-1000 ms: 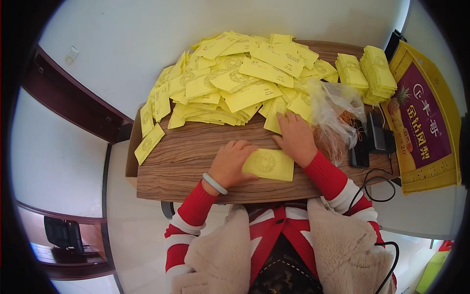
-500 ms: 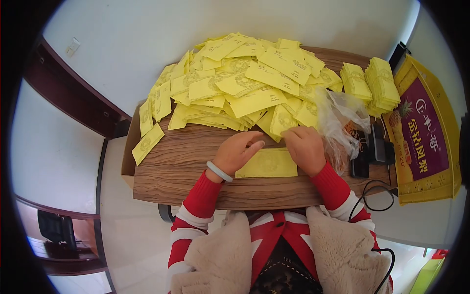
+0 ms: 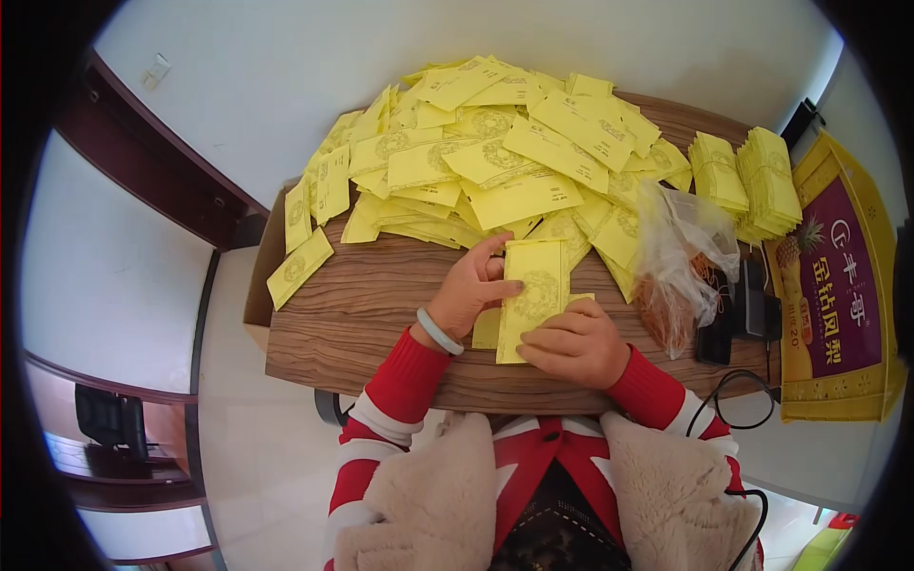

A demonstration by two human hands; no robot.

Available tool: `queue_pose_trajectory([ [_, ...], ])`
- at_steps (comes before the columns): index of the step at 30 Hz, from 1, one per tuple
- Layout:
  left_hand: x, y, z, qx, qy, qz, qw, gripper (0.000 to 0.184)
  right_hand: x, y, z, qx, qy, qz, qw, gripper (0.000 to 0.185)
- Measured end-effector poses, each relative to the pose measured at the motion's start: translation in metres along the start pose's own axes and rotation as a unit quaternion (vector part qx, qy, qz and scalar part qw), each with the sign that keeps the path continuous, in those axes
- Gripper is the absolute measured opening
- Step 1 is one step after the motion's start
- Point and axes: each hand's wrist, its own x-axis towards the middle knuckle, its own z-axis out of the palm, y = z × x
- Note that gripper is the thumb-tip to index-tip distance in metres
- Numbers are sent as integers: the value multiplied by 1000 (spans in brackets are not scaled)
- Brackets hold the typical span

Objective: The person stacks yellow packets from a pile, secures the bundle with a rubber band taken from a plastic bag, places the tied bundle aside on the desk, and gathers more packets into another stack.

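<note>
Upright between my hands is a yellow printed paper envelope (image 3: 533, 285) with a round flower-like pattern. My left hand (image 3: 468, 295) is closed on its left edge, with the thumb across the front. The fingers of my right hand (image 3: 578, 344) grip its lower right side. Beneath it, another yellow envelope (image 3: 485, 331) lies on the wooden table (image 3: 381, 314), mostly covered by the held one and my hands. Just beyond my hands rises a large loose heap of yellow envelopes (image 3: 519, 195).
Two tied stacks of yellow envelopes (image 3: 769, 181) stand at the back right. A clear plastic bag (image 3: 671, 276), black devices (image 3: 752, 309) and a cable (image 3: 728, 390) lie to the right. Beyond them is a yellow and purple pineapple carton (image 3: 838, 285).
My hands, earlier apart above the flat envelope with the right one at the heap's edge, now hold an upright envelope between them. The right hand has come down towards me. The view has shifted slightly.
</note>
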Motion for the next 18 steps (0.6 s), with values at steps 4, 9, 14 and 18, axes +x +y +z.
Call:
queue_pose_trajectory([
  [4, -3, 9, 6, -30, 7, 82, 996, 54, -1, -1, -1, 28, 42, 46, 998, 22],
  [9, -3, 2, -30, -66, 9, 49, 997, 48, -1, 9, -8, 69, 82, 153, 982, 29],
  [14, -4, 7, -32, -62, 50, 79, 994, 46, -15, 27, 2, 191, 201, 324, 905, 39],
  [18, -12, 28, -8, -14, 62, 118, 991, 44, -8, 21, 3, 373, 229, 432, 789, 40],
])
